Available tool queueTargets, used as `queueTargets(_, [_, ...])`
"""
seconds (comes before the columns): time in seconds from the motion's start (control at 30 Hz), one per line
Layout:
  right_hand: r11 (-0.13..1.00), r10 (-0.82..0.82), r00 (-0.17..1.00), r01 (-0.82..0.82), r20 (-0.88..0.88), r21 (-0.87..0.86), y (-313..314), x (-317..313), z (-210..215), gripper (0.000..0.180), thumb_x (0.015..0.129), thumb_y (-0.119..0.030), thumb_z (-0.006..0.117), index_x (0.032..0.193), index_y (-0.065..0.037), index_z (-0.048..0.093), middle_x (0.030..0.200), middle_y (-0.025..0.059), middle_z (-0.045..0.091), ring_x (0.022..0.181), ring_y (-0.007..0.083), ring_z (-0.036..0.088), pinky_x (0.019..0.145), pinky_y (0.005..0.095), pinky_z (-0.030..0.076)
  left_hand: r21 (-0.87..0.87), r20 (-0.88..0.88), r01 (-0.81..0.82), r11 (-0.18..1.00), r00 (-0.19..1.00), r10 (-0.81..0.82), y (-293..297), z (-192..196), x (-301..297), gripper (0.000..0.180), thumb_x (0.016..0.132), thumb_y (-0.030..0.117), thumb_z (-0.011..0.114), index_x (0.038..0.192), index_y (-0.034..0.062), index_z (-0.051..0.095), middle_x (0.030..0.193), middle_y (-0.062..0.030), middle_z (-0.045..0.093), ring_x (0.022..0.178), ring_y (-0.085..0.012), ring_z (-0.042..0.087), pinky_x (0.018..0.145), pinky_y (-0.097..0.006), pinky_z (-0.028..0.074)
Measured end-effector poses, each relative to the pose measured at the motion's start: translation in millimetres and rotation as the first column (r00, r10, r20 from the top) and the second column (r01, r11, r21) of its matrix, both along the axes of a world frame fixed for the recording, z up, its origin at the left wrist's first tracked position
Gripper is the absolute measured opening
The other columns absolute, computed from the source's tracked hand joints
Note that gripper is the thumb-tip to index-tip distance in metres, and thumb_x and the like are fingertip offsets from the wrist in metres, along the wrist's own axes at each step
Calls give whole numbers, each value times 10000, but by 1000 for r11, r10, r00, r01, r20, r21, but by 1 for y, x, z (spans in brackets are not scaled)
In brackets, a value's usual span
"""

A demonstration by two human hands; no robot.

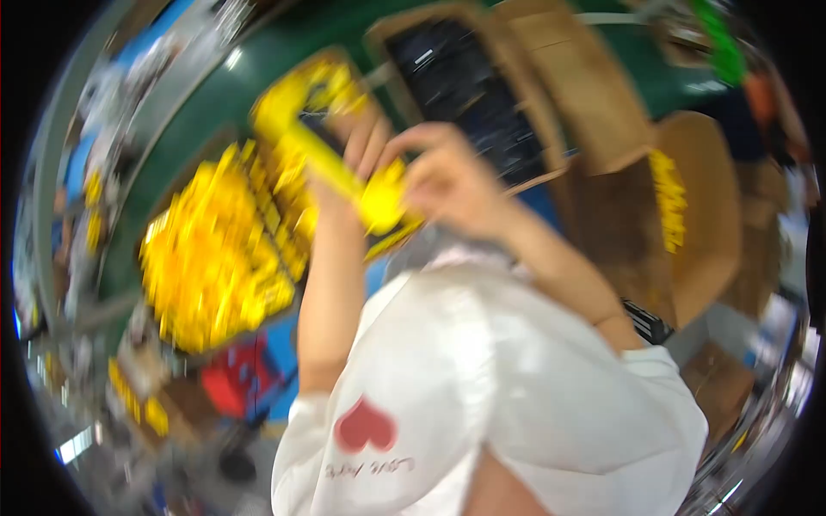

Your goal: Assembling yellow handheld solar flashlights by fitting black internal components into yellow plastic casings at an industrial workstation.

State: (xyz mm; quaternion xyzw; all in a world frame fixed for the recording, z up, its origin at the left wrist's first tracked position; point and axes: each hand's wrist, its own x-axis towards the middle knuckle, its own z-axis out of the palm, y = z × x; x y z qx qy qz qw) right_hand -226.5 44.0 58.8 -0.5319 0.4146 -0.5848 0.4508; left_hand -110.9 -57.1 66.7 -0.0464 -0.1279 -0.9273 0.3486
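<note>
A long yellow part [323,159] with wider ends, blurred by motion, slants across the view in front of me. My left hand [357,142] is closed around its middle. Right beside its near end is my right hand [452,185], fingers bent toward the part; blur hides whether they touch or pinch it. Under and behind the part, a cardboard box [258,107] contains more yellow pieces. To its left lies a large heap of long yellow pieces [215,249].
Beyond my right hand stands an open carton [383,64] of black pieces [460,86]. Another brown carton [705,206] with yellow pieces inside its wall is at the right. A green work surface [198,103] runs along the back. A red bin [232,378] sits at the lower left.
</note>
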Motion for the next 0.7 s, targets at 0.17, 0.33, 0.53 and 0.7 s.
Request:
queueTargets(0.17, [877, -93, 993, 50, 66, 479, 33, -39, -31, 210, 792, -170, 578, 928, -41, 483, 641, 17, 523, 530, 36, 439, 465, 167, 351, 115, -287, -34, 993, 956, 67, -2, 10, -13, 164, 841, 164, 409, 835, 28, 501, 594, -34, 380, 527, -125, 383, 554, -254, 326])
queueTargets(0.33, [881, 202, 972, -233, 119, 412, 20, -37, -25, 177, 774, -205, 610, 761, -48, 529, 623, 1, 533, 504, 38, 449, 462, 166, 348, 19, -248, 52, 998, 968, -46, -9, -39, -23, 257, 787, 347, 549, 890, 117, 598, 669, -3, 444, 587, -84, 439, 584, -201, 364])
queueTargets(0.53, [870, 158, 974, -215, 163, 444, -3, -27, -21, 191, 778, -195, 609, 707, -34, 535, 566, -6, 495, 506, 38, 438, 463, 173, 338, 13, -188, 45, 999, 981, -42, -4, -53, -32, 331, 811, 340, 474, 1035, 111, 557, 689, 3, 393, 610, -98, 371, 600, -233, 322])
queueTargets(0.7, [853, 325, 904, -153, -278, 499, -15, -46, -65, 167, 782, -157, 574, 748, -12, 498, 608, 45, 528, 522, 117, 491, 482, 243, 382, -318, 759, -213, 924, 527, 383, -18, -49, -4, 271, 856, 207, 442, 1027, 18, 531, 683, -5, 515, 568, -93, 461, 530, -207, 375])
